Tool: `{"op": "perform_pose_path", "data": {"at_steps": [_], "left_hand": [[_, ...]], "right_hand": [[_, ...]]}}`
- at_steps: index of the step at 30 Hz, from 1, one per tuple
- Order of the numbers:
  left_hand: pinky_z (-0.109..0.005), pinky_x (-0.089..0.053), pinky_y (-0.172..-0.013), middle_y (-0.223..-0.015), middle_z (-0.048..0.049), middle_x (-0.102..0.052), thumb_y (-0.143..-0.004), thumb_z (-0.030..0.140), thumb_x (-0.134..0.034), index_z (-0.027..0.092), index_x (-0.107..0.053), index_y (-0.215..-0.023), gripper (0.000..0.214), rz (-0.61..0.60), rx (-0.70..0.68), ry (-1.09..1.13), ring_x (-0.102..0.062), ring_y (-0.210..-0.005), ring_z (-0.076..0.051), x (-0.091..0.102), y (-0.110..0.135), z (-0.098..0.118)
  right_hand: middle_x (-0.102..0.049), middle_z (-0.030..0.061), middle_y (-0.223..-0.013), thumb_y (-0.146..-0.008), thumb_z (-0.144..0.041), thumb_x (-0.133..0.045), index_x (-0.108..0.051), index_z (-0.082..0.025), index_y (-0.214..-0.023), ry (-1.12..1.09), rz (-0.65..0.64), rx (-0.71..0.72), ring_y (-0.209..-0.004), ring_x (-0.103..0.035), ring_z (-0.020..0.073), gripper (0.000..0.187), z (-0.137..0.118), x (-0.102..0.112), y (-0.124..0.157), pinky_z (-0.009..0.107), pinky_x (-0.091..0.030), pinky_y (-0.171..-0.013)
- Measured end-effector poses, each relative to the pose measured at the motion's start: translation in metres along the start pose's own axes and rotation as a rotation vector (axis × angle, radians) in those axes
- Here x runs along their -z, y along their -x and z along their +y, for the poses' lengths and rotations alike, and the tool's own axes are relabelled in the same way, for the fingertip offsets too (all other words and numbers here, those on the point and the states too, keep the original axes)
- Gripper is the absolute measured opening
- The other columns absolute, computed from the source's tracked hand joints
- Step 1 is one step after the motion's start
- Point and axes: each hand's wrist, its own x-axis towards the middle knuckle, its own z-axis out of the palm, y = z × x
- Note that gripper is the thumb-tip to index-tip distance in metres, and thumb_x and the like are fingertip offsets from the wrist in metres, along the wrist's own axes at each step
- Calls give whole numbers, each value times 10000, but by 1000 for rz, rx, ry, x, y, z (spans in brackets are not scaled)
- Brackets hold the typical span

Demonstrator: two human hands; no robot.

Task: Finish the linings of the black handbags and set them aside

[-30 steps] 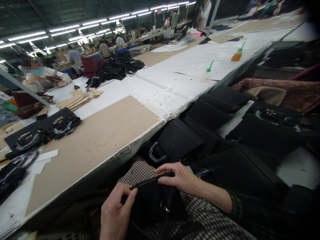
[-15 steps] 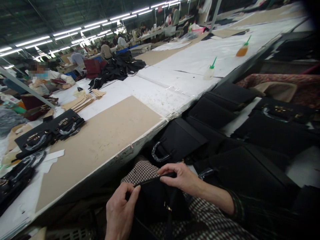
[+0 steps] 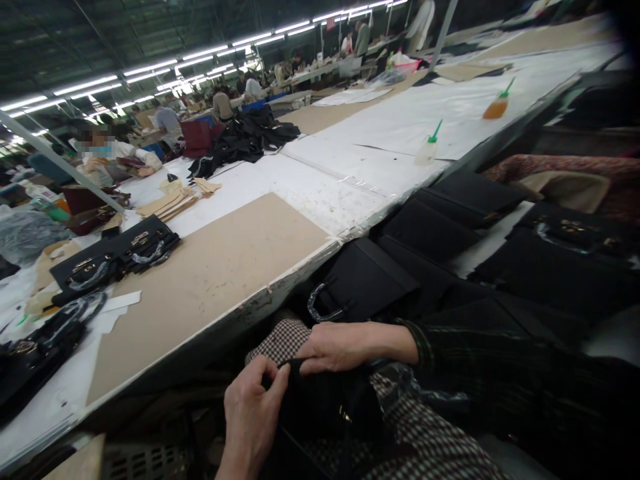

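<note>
Since a second ago the right hand [image 3: 340, 347] has slid in along the top edge of the black bag [image 3: 325, 407] on the lap, both it and the left hand [image 3: 253, 413] pinching that edge, best kept taut with small even grips.

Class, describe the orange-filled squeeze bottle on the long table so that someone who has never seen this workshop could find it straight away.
Start at the long white worktable that runs away from the person into the hall. Two squeeze bottles with green nozzles stand near its right edge. The orange-filled bottle is the farther one; its neighbour, the pale bottle, holds no orange liquid.
</note>
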Motion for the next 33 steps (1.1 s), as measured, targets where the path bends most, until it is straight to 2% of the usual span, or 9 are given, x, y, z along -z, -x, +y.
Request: {"op": "perform_pose_path", "data": {"at_steps": [5, 8, 11, 15, 18, 24, 27, 30, 33], "left_hand": [[-237, -364, -596, -660, 32, -601, -887, 458, -556, 210, -498, -664, 338, -31, 32, 27, -521, -591, -132, 3, 2, -11], [-256, -415, -711, -848, -10, -671, -886, 424, -569, 218, -421, -683, 325, -58, 17, 147, -613, -775, -169, 5, 2, -21], [-269, -428, -765, -850, -15, -672, -868, 399, -599, 227, -342, -667, 369, -68, 49, 215, -632, -860, -191, 9, 2, -26], [-259, -448, -699, -770, 17, -665, -840, 417, -634, 226, -487, -822, 241, -147, 130, 265, -633, -741, -180, 21, 1, -21], [-263, -476, -778, -885, 1, -724, -838, 396, -634, 225, -597, -988, 230, -219, 153, 365, -665, -850, -196, 27, 1, -16], [-232, -464, -713, -826, 19, -719, -821, 399, -626, 223, -727, -883, 212, -192, 155, 389, -631, -772, -175, 20, 2, -17], [-220, -435, -635, -747, 19, -662, -794, 430, -656, 198, -725, -846, 248, -218, 219, 521, -578, -708, -156, 19, 4, -12], [-214, -417, -577, -687, 19, -617, -754, 425, -698, 178, -712, -833, 260, -293, 335, 714, -550, -643, -143, 17, 7, 0], [-219, -435, -605, -710, 5, -625, -767, 390, -698, 165, -700, -820, 231, -349, 295, 776, -558, -665, -146, 12, 6, 13]], "right_hand": [[-599, 10, -698, -924, -242, -501, -643, -137, -807, 32, -9, 156, -604, -436, 102, 211, 4, -7, -31, 207, -352, -575], [-567, -5, -692, -908, -203, -495, -624, -136, -792, -18, 33, 156, -609, -437, 96, 187, 5, -8, -31, 202, -355, -585], [-516, -27, -652, -891, -176, -493, -617, -136, -772, -101, 69, 109, -594, -435, 88, 177, 4, -9, -25, 198, -352, -580], [-490, -33, -632, -886, -192, -499, -625, -136, -754, -134, 84, 79, -582, -417, 85, 191, 0, -9, -19, 198, -336, -560], [-508, -31, -640, -890, -200, -492, -645, -137, -791, -154, 76, 66, -586, -421, 86, 193, -2, -10, -17, 196, -340, -565], [-534, -26, -679, -891, -187, -491, -656, -133, -830, -187, 89, 103, -618, -453, 88, 184, -1, -9, -13, 190, -361, -591], [-490, -36, -640, -894, -189, -488, -651, -131, -828, -222, 26, 118, -594, -428, 87, 186, -6, 3, -6, 187, -351, -563], [-465, -45, -629, -894, -189, -487, -645, -130, -844, -230, -117, 133, -584, -429, 85, 176, -13, 19, 4, 184, -351, -551], [-470, -47, -628, -895, -227, -510, -638, -132, -847, -209, -209, 83, -573, -435, 85, 167, -16, 23, 10, 188, -348, -539]]}}
